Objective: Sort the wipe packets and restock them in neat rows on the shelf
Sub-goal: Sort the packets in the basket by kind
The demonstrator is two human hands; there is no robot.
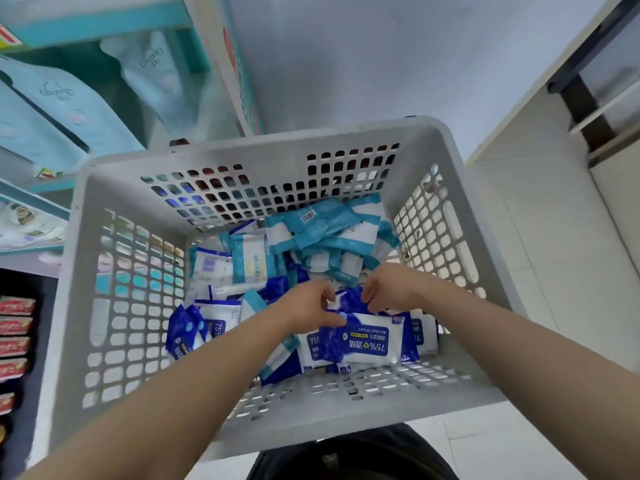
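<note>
Sorting step: left hand [309,308] and right hand [389,289], fingers curled, pinch the far edge of a dark-blue packet [362,342] lying near-right in the basket [263,147]; next it likely needs lifting clear toward the left shelf [34,202].

A dark-blue-and-white alcohol-wipe packet [360,341], printed "75%" and "Alcohol Wipes", is lying flat at 5 o'clock in the white basket [242,150], its print facing upside-down to the wearer. The left hand [311,310] and right hand [388,289] are pinching its far edge. More dark-blue packets [187,327] are lying jumbled at 8 o'clock and beneath it. Teal-and-white packets [325,230] are lying heaped at 12 to 1 o'clock, one showing a barcode. White-and-teal packets [249,258] are leaning at 10 o'clock.
</note>
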